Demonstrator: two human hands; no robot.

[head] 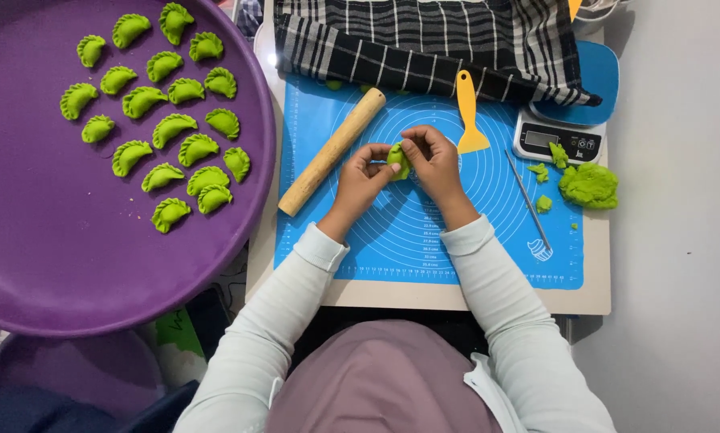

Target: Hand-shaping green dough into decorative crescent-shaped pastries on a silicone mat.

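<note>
**Green dumpling getting pinched shut, mid-frame**

Both hands meet just above the middle of the frame, over the blue pastry mat (424, 240). The left hand (361, 172) and right hand (434, 160) each have their fingers closed around one small green dumpling (398, 158), thumbs and fingertips pressing its edge from either side. It's held up off the mat, I think, though from straight above it's hard to be sure it isn't resting on it.

That dough looks soft and light, so it'll dent or tear if squeezed hard. Best grip is at the rim, with light fingertip pressure, keeping off the filled belly.

Room-wise: a wooden rolling pin (332, 152) lies diagonally just left of the left hand, a yellow scraper (468, 112) sits just right of the right hand, and a thin metal stick (527, 200) lies further right. A lump of green dough (589, 185) and a small scale (558, 141) are at the right edge of the bench (392, 295). The big purple tray (71, 265) with rows of finished dumplings (163, 120) fills the left, with open space in its lower half. A checked cloth (432, 40) covers the top.
</note>
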